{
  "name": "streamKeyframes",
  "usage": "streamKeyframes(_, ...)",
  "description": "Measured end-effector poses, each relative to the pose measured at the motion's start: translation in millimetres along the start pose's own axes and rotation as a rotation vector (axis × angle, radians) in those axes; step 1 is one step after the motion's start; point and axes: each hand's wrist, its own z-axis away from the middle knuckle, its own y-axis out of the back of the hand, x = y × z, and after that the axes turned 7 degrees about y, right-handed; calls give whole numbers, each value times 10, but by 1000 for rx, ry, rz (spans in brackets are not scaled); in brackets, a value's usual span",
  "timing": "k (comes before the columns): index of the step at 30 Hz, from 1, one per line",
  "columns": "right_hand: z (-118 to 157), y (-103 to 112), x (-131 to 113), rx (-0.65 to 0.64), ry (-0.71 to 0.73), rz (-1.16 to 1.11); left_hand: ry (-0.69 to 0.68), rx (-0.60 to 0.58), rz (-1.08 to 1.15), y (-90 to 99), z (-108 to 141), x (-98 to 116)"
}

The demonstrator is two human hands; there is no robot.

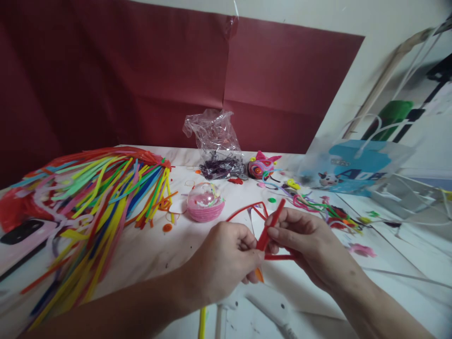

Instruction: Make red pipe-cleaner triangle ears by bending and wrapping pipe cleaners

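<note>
Red pipe cleaners (pixel 265 235) run between my two hands over the middle of the table, bent into angled loops. My left hand (pixel 229 259) is closed, pinching their lower part between thumb and fingers. Close beside it, my right hand (pixel 300 238) grips the upper part, with one red end sticking up past the thumb. A bit of orange shows under the left fingers; what it belongs to is hidden. Beyond my left hand sits a clear ball (pixel 205 202) whose lower half is wrapped in pink. Below my hands lies a white glue gun (pixel 270 308), partly covered.
A large bundle of coloured pipe cleaners (pixel 116 188) spreads over the left side, near a pink phone (pixel 26 240). At the back are a clear plastic bag (pixel 219 141) and a pink decorated figure (pixel 262 165). Scraps (pixel 339 216) and a blue-white bag (pixel 360 165) lie right.
</note>
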Motion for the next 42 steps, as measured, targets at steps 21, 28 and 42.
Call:
streamKeyframes(21, 11, 69, 26, -80, 2, 133, -90, 70, -118, -14, 14, -31)
streamKeyframes(28, 23, 102, 37, -143, 1, 168, -82, 80, -169, 0, 19, -43)
streamKeyframes(42, 21, 110, 75, -45, 17, 242, -44, 18, -144, 8, -7, -62)
